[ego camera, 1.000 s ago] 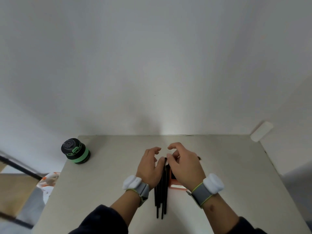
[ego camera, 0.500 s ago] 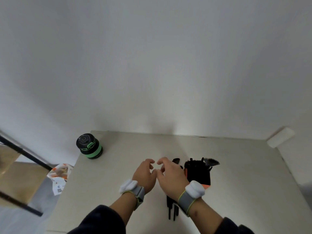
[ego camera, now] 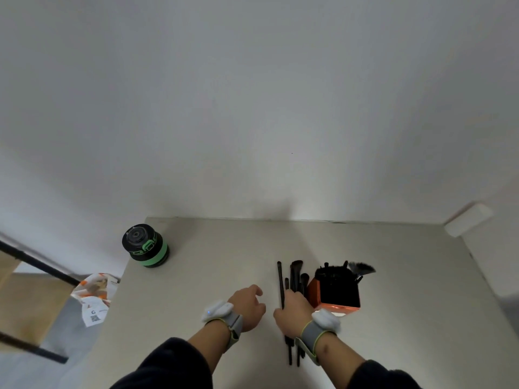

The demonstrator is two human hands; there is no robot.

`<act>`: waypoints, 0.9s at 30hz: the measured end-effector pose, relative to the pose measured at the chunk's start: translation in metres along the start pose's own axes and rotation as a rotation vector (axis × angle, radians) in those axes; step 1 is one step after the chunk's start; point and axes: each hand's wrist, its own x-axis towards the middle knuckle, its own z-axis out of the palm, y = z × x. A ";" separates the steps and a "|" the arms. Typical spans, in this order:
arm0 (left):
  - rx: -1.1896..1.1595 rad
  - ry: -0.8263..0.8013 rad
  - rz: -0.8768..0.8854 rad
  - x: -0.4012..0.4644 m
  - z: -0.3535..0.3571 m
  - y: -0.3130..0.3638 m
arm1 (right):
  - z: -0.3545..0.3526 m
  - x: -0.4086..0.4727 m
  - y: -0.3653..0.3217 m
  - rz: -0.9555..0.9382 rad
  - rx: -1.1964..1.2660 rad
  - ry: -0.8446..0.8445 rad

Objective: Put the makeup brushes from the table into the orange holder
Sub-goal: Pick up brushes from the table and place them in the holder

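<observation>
An orange holder (ego camera: 316,296) with a black inside stands on the table right of centre, and several black makeup brushes (ego camera: 341,272) stick up out of it. Just left of it a row of black brushes (ego camera: 295,276) lies on the table, heads pointing away from me. My right hand (ego camera: 293,313) rests over the middle of that row and pinches one thin black brush (ego camera: 280,282) that angles up. My left hand (ego camera: 248,307) hovers a little to the left with loosely curled fingers and holds nothing.
A black and green cylindrical device (ego camera: 144,249) stands near the table's far left corner. The beige table (ego camera: 224,262) ends at a white wall. A white block (ego camera: 467,221) sits at the far right corner. A printed bag (ego camera: 92,297) lies on the floor to the left.
My hands have separated. The right one now pinches a thin brush from the row, and the left has drifted leftward. The view has shifted, so the holder shows fully.
</observation>
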 end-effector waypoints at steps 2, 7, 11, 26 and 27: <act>0.007 -0.024 0.002 0.002 -0.001 -0.002 | 0.002 0.005 0.000 0.021 -0.003 -0.004; 0.016 -0.065 0.015 0.008 -0.003 -0.005 | 0.004 0.015 -0.002 0.075 0.003 -0.018; 0.015 -0.082 0.019 0.013 -0.005 -0.011 | 0.005 0.023 -0.005 0.100 0.004 -0.003; -0.059 0.034 0.046 0.042 -0.010 -0.039 | 0.019 0.053 -0.028 0.047 -0.122 -0.037; -0.055 0.038 0.042 0.045 -0.009 -0.040 | 0.018 0.054 -0.029 0.045 -0.124 -0.035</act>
